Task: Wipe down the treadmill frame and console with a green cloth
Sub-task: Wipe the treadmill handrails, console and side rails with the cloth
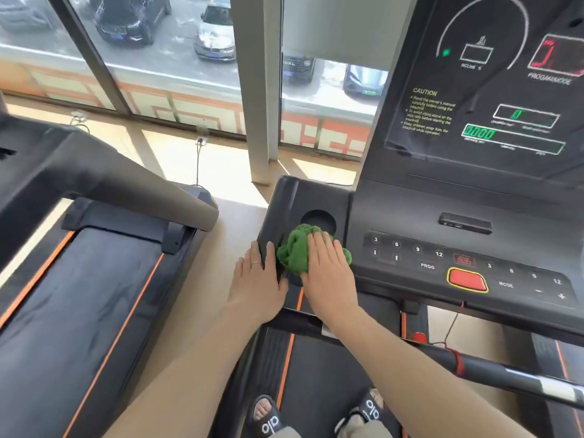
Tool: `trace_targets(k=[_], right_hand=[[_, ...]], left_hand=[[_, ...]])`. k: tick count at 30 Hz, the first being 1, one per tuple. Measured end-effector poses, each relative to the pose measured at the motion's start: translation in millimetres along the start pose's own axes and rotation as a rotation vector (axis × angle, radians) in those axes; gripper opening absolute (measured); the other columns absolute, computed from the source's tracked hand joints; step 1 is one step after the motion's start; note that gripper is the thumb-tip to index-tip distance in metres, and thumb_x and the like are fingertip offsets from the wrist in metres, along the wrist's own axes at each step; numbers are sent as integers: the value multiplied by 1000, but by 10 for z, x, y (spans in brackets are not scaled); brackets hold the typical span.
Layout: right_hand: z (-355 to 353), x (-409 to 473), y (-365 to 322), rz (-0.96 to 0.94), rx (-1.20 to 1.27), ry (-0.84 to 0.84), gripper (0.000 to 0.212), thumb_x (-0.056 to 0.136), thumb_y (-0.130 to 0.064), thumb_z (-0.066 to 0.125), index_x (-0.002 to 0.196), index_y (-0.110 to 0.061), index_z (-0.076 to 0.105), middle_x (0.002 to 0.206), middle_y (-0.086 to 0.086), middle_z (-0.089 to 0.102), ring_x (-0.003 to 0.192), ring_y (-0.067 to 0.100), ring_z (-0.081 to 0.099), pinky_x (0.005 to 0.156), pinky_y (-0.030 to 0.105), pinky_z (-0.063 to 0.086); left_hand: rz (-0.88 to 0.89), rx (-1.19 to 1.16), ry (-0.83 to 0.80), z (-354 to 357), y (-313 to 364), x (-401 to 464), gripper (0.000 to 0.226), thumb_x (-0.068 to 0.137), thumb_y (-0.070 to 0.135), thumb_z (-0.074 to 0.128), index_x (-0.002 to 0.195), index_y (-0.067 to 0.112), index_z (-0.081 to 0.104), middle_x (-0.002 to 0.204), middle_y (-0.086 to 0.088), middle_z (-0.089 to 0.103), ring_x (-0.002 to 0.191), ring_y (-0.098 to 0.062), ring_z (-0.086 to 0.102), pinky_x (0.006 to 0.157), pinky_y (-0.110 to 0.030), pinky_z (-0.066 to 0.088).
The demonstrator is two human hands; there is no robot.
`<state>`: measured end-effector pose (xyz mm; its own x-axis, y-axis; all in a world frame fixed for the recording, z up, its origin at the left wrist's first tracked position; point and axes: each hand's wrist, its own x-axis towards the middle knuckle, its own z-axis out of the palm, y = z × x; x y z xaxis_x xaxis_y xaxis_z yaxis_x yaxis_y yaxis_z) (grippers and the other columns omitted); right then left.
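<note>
Most of the console [474, 216] looks unwiped, I judge. My flat right hand [328, 267] presses the green cloth [297, 248] by the cup holder [319, 219] at nine o'clock; my left hand [257, 279] rests flat beside it.

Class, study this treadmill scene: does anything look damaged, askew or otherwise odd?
One thing: the clear film over the console display is wrinkled and lifting along its lower left edge. Nothing looks spilled or broken; the green cloth lies bunched under the right hand.

Bare forearms, no sleeves; thin ring [256, 263] on a left hand [257, 284] finger; black slides [264, 417] with white logo.
</note>
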<state>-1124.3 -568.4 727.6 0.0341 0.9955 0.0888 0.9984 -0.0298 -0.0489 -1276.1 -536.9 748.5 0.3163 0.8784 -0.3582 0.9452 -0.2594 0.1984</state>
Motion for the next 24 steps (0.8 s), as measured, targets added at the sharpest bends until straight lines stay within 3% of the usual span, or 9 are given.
trace_targets(k=[3,6,11,15,18,24], right_hand=[[7,46,95,2,-52,-41,69,99,-34,52,154,2,33,159,19,38,149,34,34,124,49,25],[-32,309,345,25,-111,-30,67,98,-33,55,150,6,38,153,21,46,146,36,39,122,50,29],[-122,938,724,-185,-270,-119,62,102,-25,47,154,4,30,160,22,34,153,38,22,126,51,15],[-165,1243,850,-290,-267,-61,61,89,-12,64,144,8,45,147,24,51,143,41,40,121,51,31],[-301,1520,926,-167,-192,-13,69,81,0,71,144,8,44,145,29,49,135,45,47,113,51,41],[-190,1707,886,-107,-138,-140,52,100,-13,45,150,2,37,142,25,50,130,39,47,110,44,39]], left_hand=[[-7,-16,4,-24,83,141,78,104,48,28,158,9,-12,163,-26,-11,153,-36,-3,124,-43,1],[-11,7,3,-82,110,319,78,104,49,27,158,7,-13,163,-26,-11,153,-36,-4,124,-44,2],[-37,-51,-25,-203,197,648,80,104,50,26,157,9,-18,163,-22,-17,153,-34,-7,124,-45,1],[-89,-108,-66,-148,271,716,87,102,57,25,153,9,-26,161,-21,-27,152,-35,-15,123,-47,3],[-124,-96,-58,-116,306,747,87,101,59,23,153,9,-26,161,-21,-27,152,-35,-15,123,-48,4],[-126,-81,-82,-116,289,754,88,101,60,24,152,9,-27,161,-21,-26,152,-36,-14,123,-47,4]])
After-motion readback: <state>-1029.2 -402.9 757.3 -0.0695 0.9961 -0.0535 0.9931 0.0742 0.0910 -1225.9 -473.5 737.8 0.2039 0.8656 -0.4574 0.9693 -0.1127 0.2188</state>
